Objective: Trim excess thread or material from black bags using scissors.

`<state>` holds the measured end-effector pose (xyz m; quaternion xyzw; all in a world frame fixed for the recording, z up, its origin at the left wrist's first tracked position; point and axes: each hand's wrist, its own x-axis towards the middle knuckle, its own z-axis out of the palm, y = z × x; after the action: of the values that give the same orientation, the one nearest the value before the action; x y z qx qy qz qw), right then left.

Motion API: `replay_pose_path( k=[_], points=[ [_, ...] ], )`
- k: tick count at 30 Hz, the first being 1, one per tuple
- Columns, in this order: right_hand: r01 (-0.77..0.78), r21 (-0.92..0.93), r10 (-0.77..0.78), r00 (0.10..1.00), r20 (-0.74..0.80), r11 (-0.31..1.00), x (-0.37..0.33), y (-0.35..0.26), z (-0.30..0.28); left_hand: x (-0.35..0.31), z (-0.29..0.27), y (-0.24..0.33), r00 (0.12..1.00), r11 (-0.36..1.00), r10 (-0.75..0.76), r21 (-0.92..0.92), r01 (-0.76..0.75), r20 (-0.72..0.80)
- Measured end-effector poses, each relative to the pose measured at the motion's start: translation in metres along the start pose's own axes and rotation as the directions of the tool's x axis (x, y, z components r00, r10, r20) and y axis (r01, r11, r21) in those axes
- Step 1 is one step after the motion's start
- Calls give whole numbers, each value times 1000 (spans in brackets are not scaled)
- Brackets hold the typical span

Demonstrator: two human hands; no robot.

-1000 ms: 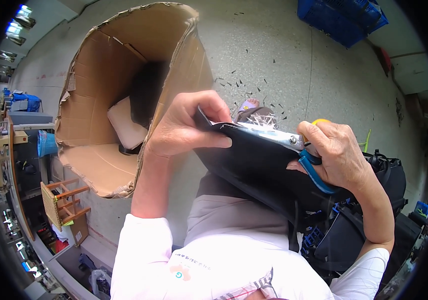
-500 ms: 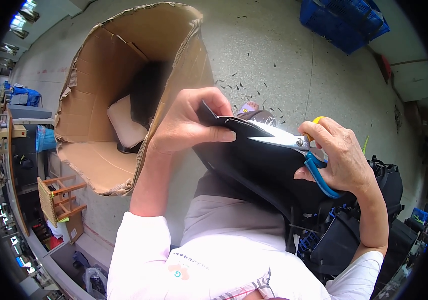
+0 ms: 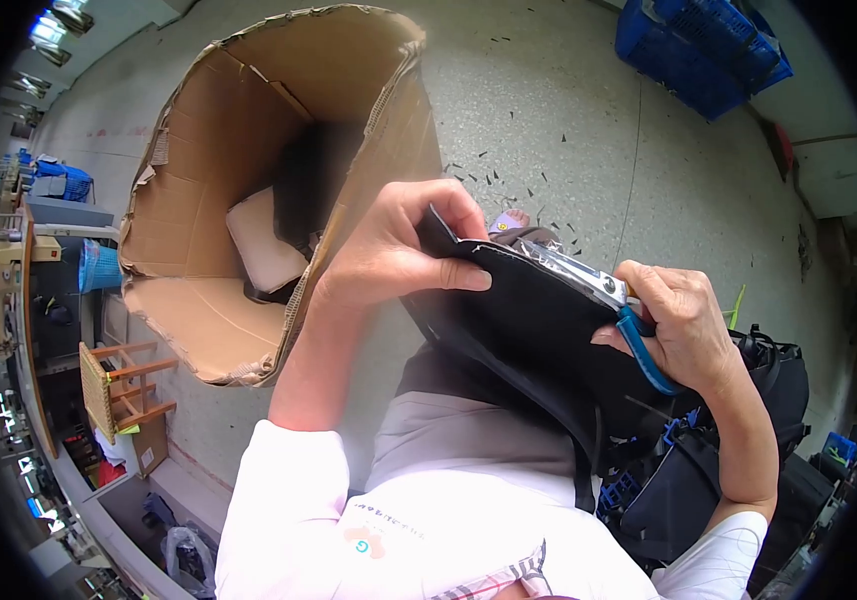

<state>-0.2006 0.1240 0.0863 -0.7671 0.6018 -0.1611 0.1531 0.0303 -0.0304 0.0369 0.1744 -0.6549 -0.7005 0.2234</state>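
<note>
A black fabric piece [image 3: 538, 320] hangs over my lap, its upper edge raised in front of me. My left hand [image 3: 408, 240] pinches that edge near a small upturned flap, thumb on the near side. In my right hand [image 3: 678, 320] is a pair of scissors [image 3: 598, 285] with a blue handle loop; the other loop is mostly hidden by my fingers. The blades lie along the cloth's top edge, pointing toward my left hand, and look nearly closed. Pale frayed threads show beside the blades. What lies behind the cloth is hidden.
A large open cardboard box [image 3: 198, 200] stands at left, holding dark and beige pieces. Small dark scraps [image 3: 493, 178] litter the floor beyond my hands. Blue crates [image 3: 688, 60] sit at far right, black bags [image 3: 668, 480] at near right. A wooden stool [image 3: 123, 390] is at left.
The scissor blades have closed from wide apart and now lie along the cloth's edge. My left hand still pinches the cloth. The whole view has shifted slightly.
</note>
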Motion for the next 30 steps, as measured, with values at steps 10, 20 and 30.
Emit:
replay_pose_path(
  k=[10,20,30],
  points=[
    [-143,79,141,990,23,987,-6,1,-6,-18,-5,-11,975,999,20,46,-10,-223],
    [5,-145,-25,990,-139,989,24,-14,-31,2,23,16,973,985,165,74,-155,-158],
    [57,-234,-80,993,-87,971,25,-21,-35,2,33,17,956,975,218,79,-206,-195]
  ],
)
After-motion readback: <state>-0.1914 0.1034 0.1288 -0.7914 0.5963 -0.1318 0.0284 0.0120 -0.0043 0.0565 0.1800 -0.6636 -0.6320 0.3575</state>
